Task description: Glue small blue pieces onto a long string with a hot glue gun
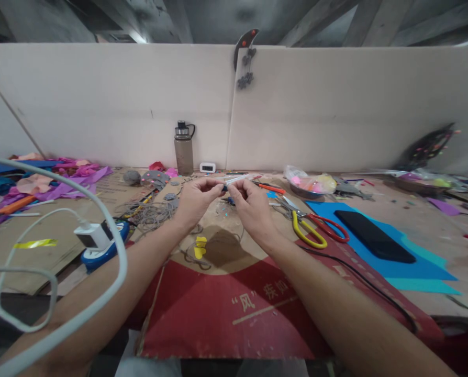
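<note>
Above a red board (pixel 202 314) lettered “风” and “疾如”, left hand (pixel 198 198) and right hand (pixel 253 207) meet at a tiny dark piece (pixel 225 187).
The writing disappears behind the right forearm (pixel 328 298). Thumbs and forefingers of both hands are pinched nearly together on the dark piece, too small to identify; whether the pale strip (pixel 237 179) beside the right fingertips is held cannot be told.

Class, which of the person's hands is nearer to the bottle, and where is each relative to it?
Left. The left hand is in front of the bottle, slightly to its right; the right hand is in front too, but farther right.
</note>
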The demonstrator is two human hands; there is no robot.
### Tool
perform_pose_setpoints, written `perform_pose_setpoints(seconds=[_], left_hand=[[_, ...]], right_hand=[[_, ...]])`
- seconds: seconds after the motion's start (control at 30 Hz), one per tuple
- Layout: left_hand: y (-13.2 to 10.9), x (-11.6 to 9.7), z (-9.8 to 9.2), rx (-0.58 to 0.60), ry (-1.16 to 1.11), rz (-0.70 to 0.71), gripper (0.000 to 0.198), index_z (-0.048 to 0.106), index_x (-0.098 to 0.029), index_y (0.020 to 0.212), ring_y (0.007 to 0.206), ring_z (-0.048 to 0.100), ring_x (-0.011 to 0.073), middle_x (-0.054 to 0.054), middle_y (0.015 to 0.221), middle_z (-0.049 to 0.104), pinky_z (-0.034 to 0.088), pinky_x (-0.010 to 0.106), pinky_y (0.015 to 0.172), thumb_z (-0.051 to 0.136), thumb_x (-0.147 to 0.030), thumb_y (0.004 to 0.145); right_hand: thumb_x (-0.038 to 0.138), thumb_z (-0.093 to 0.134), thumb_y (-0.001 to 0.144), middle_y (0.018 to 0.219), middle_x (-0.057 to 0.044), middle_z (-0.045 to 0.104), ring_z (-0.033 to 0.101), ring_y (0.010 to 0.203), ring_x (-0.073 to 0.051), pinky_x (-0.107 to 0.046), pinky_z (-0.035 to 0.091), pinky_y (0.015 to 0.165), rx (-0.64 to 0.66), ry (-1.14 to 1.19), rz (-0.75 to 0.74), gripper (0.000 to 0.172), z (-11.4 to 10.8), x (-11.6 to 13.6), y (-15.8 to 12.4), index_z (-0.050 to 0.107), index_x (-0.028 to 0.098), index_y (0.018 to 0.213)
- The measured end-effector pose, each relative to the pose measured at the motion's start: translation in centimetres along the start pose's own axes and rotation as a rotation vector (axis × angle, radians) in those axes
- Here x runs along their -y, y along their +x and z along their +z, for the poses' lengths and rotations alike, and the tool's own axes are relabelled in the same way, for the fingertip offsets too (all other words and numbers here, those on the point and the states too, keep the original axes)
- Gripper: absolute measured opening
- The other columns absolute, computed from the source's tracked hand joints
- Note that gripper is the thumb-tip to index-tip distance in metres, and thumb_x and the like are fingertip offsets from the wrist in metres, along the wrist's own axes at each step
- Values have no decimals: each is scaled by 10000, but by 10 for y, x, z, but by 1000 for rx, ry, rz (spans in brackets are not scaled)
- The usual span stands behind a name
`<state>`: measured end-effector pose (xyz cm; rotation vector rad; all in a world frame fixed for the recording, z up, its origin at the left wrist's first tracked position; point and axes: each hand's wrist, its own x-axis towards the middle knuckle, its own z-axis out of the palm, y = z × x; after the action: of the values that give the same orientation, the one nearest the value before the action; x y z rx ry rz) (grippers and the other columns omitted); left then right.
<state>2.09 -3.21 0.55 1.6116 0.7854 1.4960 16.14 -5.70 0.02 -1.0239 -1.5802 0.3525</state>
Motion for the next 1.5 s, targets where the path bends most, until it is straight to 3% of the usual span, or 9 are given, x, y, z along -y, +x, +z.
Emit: perform_pose_setpoints(seconds=[0.17, 0.67, 1.1, 1.5], left_hand=[[0, -4, 2, -19, -1, -14, 215, 710, -128, 788, 697, 634, 131, 45, 757, 697, 540, 318, 767, 707, -318, 687], [-2, -1, 5, -21, -70, -9, 179, 657, -142, 739, 742, 630, 133, 28, 764, 673, 543, 341, 797, 692, -311, 690], [-2, 0, 6, -14, -80, -64, 202, 639, -145, 717, 678, 601, 101, -9, 701, 628, 556, 339, 793, 704, -333, 688], [-2, 1, 4, 58, -28, -31, 189, 692, -153, 809, 731, 639, 135, 28, 782, 682, 537, 331, 805, 683, -316, 716]], right_hand=[[310, 516, 829, 702, 21, 545, 463, 611, -115, -256, 351, 593, -31, 60, 13, 114, 2, 3, -2, 532, 197, 830], [310, 560, 769, 630, 15, 553, 459, 575, -116, -257, 353, 553, -60, 102, 114, 143, 5, 8, 0, 534, 194, 689], [358, 555, 795, 638, 18, 548, 440, 565, -107, -248, 348, 540, -74, 110, 112, 188, 0, 9, 1, 546, 190, 712], [368, 500, 834, 643, 18, 549, 453, 578, -113, -249, 344, 559, -69, 64, 65, 213, -3, 5, 3, 563, 190, 736]])
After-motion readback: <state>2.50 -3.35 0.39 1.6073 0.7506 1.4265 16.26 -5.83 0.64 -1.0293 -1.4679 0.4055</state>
